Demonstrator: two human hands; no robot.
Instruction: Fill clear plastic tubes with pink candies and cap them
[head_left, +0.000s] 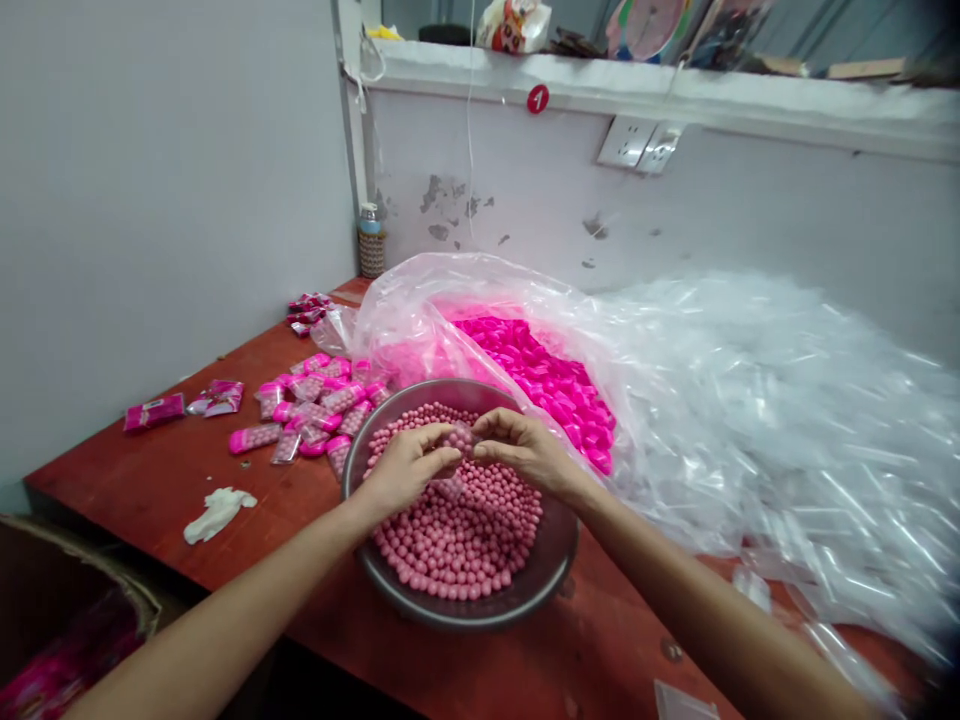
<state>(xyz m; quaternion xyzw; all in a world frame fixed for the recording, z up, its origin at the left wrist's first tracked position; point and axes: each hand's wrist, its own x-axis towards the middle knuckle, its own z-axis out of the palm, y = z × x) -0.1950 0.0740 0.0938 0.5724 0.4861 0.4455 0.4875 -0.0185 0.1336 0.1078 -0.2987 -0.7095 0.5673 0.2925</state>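
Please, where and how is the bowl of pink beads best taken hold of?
The bowl is probably best gripped by its rim at near left and near right, from the front: it is round and exposed there, while filled containers crowd the far left and a clear bag lies behind.

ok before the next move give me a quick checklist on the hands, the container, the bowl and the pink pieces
1. Left hand on the small clear container: ok, thumb and fingers pinch one end.
2. Right hand gripping too: cannot tell, its fingertips are at the other end but the hold is unclear.
3. Container over the bowl: ok, both hands are above it.
4. Container filled to the top: cannot tell, beads show inside but fingers cover part.
5. Loose beads in supply: ok, many lie in the bowl.
6. Pink pieces in view: ok, a heap shows in the plastic bag beyond the bowl.
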